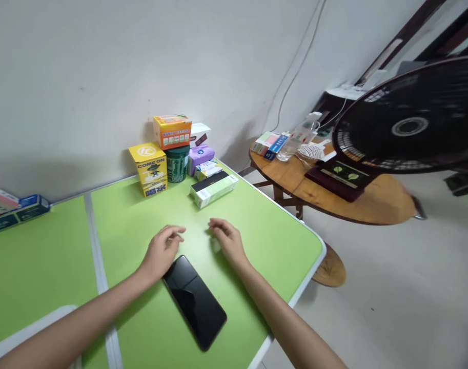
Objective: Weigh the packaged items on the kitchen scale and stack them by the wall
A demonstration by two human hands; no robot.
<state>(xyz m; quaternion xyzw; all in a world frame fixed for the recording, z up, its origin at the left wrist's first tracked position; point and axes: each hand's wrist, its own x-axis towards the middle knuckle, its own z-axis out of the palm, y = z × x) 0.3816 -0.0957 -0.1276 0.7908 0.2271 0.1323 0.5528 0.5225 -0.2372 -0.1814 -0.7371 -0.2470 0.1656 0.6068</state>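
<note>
My left hand (163, 251) hovers at the top end of a black smartphone (195, 302), its fingers loosely curved and apart with nothing in them. The phone lies screen up and slanted on the green tabletop (141, 328). To its right, my right hand (226, 239) is held over the table, fingers bent toward the left hand and nothing visible in them. Beyond both hands lies a long pale green and white box (215, 191). Behind it are a small white and yellow box (208, 170) and a purple box (201, 155).
A yellow carton (149, 169) stands beside a dark green tub (177, 165), with an orange box (173, 131) on top. Flat boxes (20, 212) lie at far left. On the right, a round wooden table (387, 202) holds a plastic bottle (297, 138), near a black fan (410, 118).
</note>
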